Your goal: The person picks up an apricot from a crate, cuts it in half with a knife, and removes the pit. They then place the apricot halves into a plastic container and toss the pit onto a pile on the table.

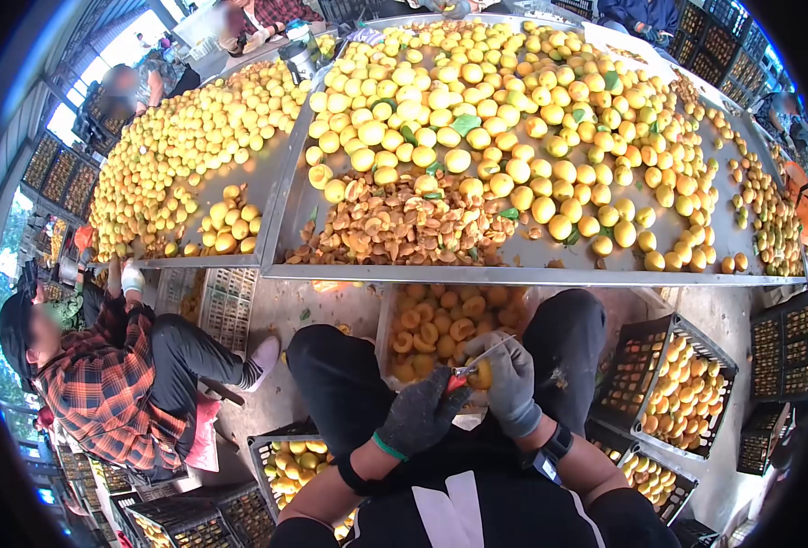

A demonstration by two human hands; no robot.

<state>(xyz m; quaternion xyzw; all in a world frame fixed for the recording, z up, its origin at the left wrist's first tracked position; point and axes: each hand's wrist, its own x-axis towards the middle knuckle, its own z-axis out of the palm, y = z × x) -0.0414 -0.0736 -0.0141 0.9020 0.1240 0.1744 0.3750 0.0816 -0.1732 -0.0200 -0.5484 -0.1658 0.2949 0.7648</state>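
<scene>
My left hand (419, 413), in a dark grey glove with a green cuff, is closed around a small red-handled tool (457, 380). The metal end of this tool meets a yellow-orange apricot (481, 374). Fingers of my right hand (511, 384), in a lighter grey glove, are wrapped round that fruit. Both hands are together above my lap, between my knees. Just beyond them, a crate (384, 333) on the floor holds opened, orange apricot pieces (440, 324).
A metal sorting table (532, 274) runs ahead, heaped with whole apricots (404, 91) and a brown pile of scraps (413, 219). Full crates (646, 374) stand at my right, and another fruit crate (262, 454) at my left. A person in a checked shirt (103, 388) sits on the left.
</scene>
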